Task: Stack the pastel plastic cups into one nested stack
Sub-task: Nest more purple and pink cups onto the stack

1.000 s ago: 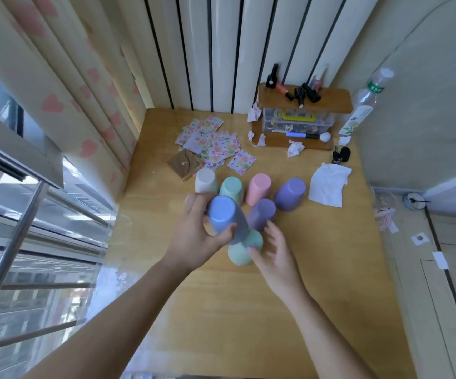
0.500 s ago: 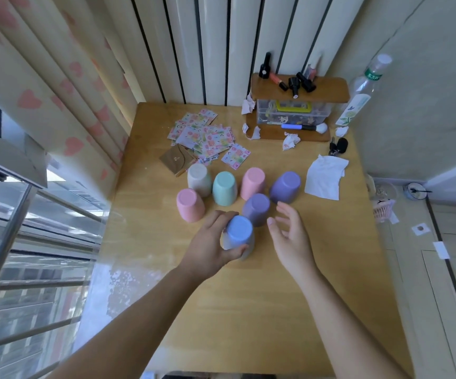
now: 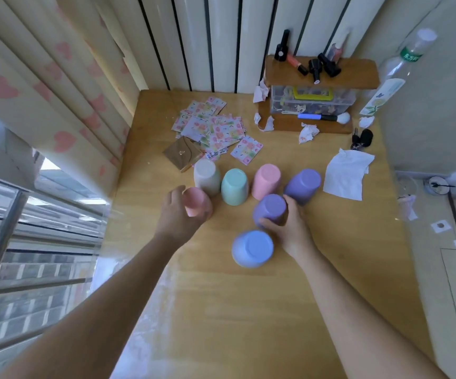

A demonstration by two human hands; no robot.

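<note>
1. The blue plastic cup, upside down and nested over another cup whose rim barely showed beneath it, stood alone at the table's centre; half a second earlier the left hand had been gripping it, and now neither hand touched it.
2. The left hand had moved off to 10 o'clock of that stack and curled around the near pink plastic cup, thumb on one side and fingers on the other, though blur hid how firmly it gripped.
3. The right hand, hovering open before, had closed its fingers and thumb around the smaller purple plastic cup at 1 o'clock of the stack.
4. Beyond, the inverted row had not changed: a cream plastic cup, a mint green plastic cup, a second pink plastic cup and a larger purple plastic cup, left to right.
5. On the wooden table, a white tissue lay at 3 o'clock of the row and scattered sticker sheets at 12 o'clock.
</note>
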